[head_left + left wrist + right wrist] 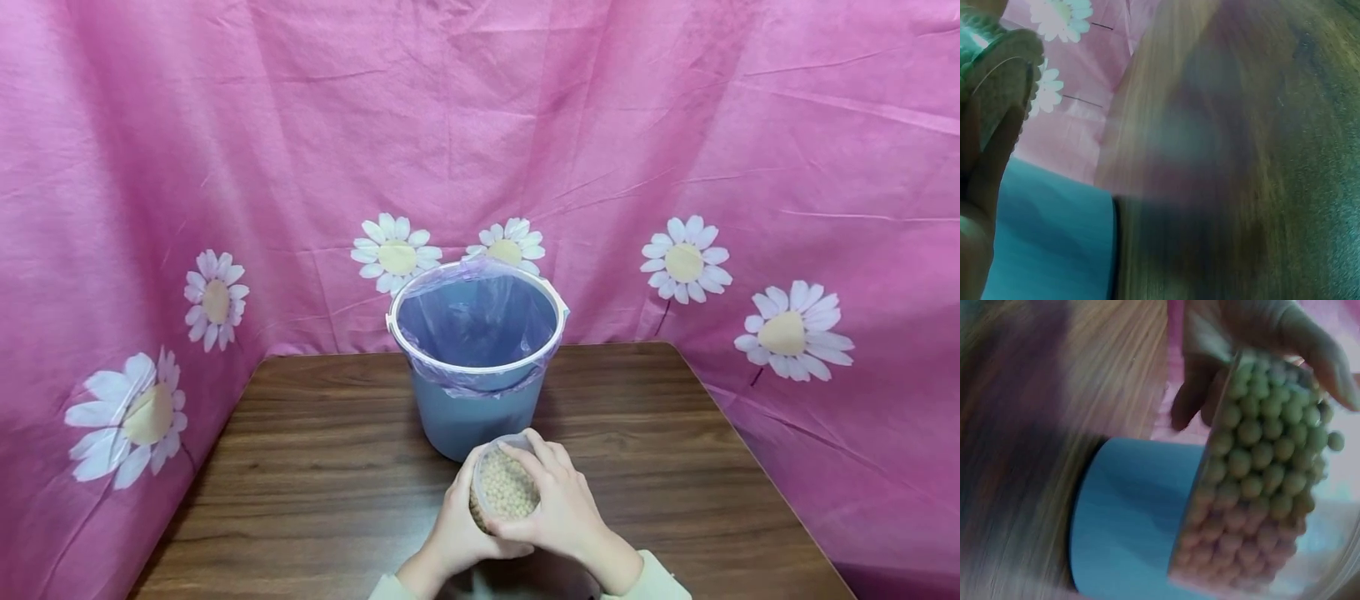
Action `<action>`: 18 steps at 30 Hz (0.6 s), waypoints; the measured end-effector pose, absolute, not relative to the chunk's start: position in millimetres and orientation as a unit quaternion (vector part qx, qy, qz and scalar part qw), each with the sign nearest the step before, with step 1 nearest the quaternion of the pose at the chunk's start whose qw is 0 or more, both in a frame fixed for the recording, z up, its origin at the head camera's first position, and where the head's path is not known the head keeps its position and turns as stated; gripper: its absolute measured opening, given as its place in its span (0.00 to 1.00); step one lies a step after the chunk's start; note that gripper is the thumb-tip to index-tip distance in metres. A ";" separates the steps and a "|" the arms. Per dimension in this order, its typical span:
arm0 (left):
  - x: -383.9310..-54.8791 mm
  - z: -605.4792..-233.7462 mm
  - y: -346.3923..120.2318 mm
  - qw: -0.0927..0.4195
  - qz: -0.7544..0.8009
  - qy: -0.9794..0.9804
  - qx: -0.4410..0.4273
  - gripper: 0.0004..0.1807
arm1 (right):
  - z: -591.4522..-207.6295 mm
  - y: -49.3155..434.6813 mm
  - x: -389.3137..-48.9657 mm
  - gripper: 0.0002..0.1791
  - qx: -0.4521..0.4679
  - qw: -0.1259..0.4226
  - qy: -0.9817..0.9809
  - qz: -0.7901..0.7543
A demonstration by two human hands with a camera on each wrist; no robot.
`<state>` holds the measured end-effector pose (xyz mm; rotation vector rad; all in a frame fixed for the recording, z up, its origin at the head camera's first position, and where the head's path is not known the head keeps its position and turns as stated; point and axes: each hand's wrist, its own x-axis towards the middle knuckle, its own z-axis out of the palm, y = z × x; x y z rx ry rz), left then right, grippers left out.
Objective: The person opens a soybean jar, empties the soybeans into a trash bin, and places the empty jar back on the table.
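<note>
In the head view both hands hold a clear plastic tub (pixel 508 487) filled with small round beige balls (pixel 1260 456), perhaps dried beans. It is tilted, its open top facing the head camera, just in front of the blue-grey bucket (pixel 468 421). The left hand (pixel 453 527) grips the tub's left side and underside; the left wrist view shows fingers (pixel 1002 153) against its round base (pixel 1007 81). Around the right side and rim curls the right hand (pixel 566 500). A thin purple bag (pixel 450 377) lines the bucket and folds over its white rim.
The bucket stands upright toward the back of a dark wooden table (pixel 315 467). Behind and on both sides hangs a pink cloth (pixel 300 150) printed with large white daisies.
</note>
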<state>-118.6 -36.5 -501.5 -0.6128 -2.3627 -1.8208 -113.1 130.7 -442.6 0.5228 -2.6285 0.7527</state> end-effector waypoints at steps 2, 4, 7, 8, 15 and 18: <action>-117.2 -500.9 -34.6 0.051 -0.594 -0.779 -0.196 0.67 | -439.4 128.7 -114.1 0.45 0.170 0.175 -0.934 0.262; -114.6 -500.2 -30.8 0.053 -0.590 -0.785 -0.182 0.68 | -437.0 126.7 -114.8 0.44 0.146 0.169 -0.939 0.260; -109.7 -499.0 -23.4 0.061 -0.575 -0.801 -0.153 0.68 | -436.0 123.7 -115.2 0.45 0.100 0.150 -0.949 0.259; -108.4 -498.8 -20.8 0.066 -0.569 -0.807 -0.142 0.69 | -436.6 122.7 -115.6 0.45 0.085 0.144 -0.952 0.258; -105.1 -501.4 -6.4 0.107 -0.523 -0.842 -0.081 0.70 | -443.7 116.6 -121.0 0.45 0.026 0.121 -0.955 0.268; -105.4 -501.7 -5.7 0.136 -0.515 -0.843 -0.077 0.68 | -444.1 115.3 -120.0 0.46 0.030 0.126 -0.953 0.273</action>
